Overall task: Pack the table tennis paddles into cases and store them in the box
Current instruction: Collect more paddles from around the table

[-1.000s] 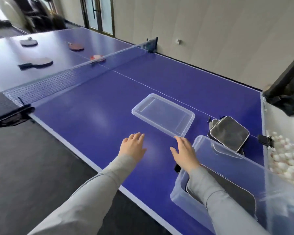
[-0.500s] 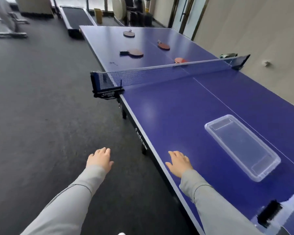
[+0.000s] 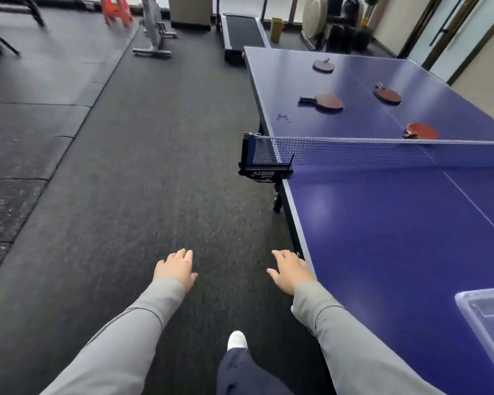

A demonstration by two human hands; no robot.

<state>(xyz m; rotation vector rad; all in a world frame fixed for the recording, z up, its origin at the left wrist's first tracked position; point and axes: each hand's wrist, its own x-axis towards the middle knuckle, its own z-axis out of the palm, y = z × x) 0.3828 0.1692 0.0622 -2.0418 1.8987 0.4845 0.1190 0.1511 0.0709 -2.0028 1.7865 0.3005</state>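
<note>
Several paddles lie on the far half of the blue table (image 3: 382, 238), beyond the net (image 3: 354, 152): a red one with a black handle (image 3: 327, 102), a red one further right (image 3: 388, 94), a bright red one close to the net (image 3: 421, 130) and a dark one at the far end (image 3: 323, 65). My left hand (image 3: 176, 269) hangs over the floor with relaxed fingers, holding nothing. My right hand (image 3: 290, 270) hovers at the table's near left edge, fingers relaxed, empty. The clear plastic lid (image 3: 485, 315) shows at the lower right. Cases and box are out of view.
Dark carpeted floor (image 3: 126, 195) runs along the table's left side. The net clamp (image 3: 264, 172) sticks out at the table edge. A treadmill (image 3: 243, 32), exercise equipment (image 3: 153, 38) and stacked items stand at the far end. My foot in a white shoe (image 3: 236, 339) is below.
The view has swung left, away from the box and cases. Both hands have moved off the table surface toward its left edge and the floor, still empty.
</note>
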